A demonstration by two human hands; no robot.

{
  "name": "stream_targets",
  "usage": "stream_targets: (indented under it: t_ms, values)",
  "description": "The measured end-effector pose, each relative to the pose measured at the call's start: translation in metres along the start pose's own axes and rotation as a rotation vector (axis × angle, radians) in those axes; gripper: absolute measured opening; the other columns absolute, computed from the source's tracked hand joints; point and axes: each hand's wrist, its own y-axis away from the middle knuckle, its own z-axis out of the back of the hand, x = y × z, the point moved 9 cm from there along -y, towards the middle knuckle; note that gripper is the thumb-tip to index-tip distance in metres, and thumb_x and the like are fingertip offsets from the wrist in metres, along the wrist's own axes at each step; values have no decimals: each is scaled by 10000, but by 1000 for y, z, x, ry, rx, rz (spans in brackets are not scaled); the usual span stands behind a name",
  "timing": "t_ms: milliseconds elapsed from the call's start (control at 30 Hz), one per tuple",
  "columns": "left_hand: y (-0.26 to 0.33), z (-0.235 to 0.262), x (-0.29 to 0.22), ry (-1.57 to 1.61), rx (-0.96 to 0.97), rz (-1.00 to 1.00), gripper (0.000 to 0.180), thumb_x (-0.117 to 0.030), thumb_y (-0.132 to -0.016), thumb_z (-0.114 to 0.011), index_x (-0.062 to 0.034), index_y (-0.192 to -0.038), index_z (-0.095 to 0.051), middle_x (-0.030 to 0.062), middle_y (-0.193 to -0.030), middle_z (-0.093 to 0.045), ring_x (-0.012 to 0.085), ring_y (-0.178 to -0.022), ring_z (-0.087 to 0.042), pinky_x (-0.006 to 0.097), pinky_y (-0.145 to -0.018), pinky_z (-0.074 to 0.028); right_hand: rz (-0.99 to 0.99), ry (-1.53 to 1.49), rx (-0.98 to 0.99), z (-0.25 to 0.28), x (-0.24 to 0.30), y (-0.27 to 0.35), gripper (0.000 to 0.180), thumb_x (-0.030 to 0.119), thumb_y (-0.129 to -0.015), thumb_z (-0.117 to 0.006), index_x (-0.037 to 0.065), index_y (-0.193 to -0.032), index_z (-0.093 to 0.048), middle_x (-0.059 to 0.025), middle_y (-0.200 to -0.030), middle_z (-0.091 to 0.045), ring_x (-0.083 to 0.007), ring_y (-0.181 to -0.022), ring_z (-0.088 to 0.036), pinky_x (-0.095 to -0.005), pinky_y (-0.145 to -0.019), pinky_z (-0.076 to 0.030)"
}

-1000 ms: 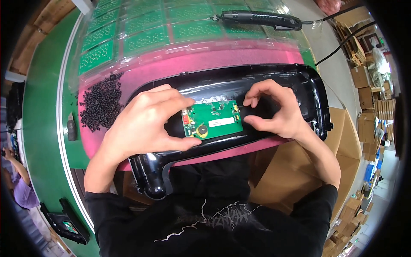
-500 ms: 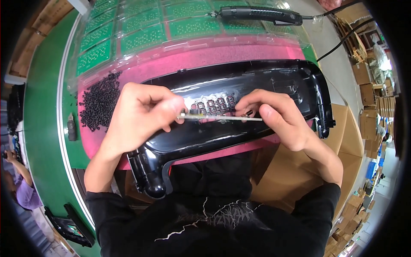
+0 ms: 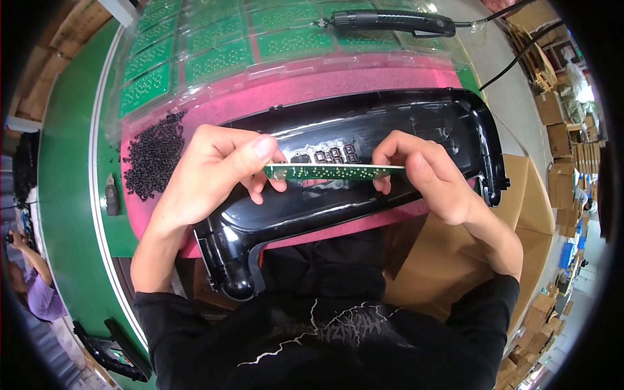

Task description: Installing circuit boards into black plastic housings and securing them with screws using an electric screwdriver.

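Two hands on one board [image 3: 335, 171] in the head view, our only view. We pinch it by its ends: left hand [image 3: 211, 170] closed on the left end between thumb and fingers, right hand [image 3: 426, 172] closed on the right end. The board is held edge-on to the camera, just above the window in the black housing [image 3: 364, 130], probably so it lines up with that slot. The housing lies on a pink mat [image 3: 338, 81]. Black screws [image 3: 153, 156] are heaped at the left, within reach. Trays of green boards [image 3: 221, 39] sit behind, with a driver [image 3: 390, 23] on top. We cannot read the board's faces edge-on. The housing's lower end runs under our shirt line, and the rim is warped.
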Motion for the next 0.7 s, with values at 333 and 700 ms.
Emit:
stream_targets:
  t_ms: [333, 700]
  values:
    - [0, -16, -12, -419, 145, -124, 622, -100, -578, -906, 14, -1156, -706, 99, -973, -696, 143, -809, -652, 265, -686, -596, 202, 398, -2, 17, 20, -4, 412, 243, -825, -810, -6, -1077, -599, -91, -942, -648, -192, -874, -641, -317, -808, -515]
    - [-1, -22, -14, -944, -5, -295, 641, -177, -559, -916, 2, -1122, -668, 114, -926, -644, 252, -835, -608, 348, -751, -523, 336, 661, -62, 14, 11, -13, 513, 194, -715, -874, 16, -1110, -600, -134, -1093, -641, -303, -1014, -614, -377, -915, -491]
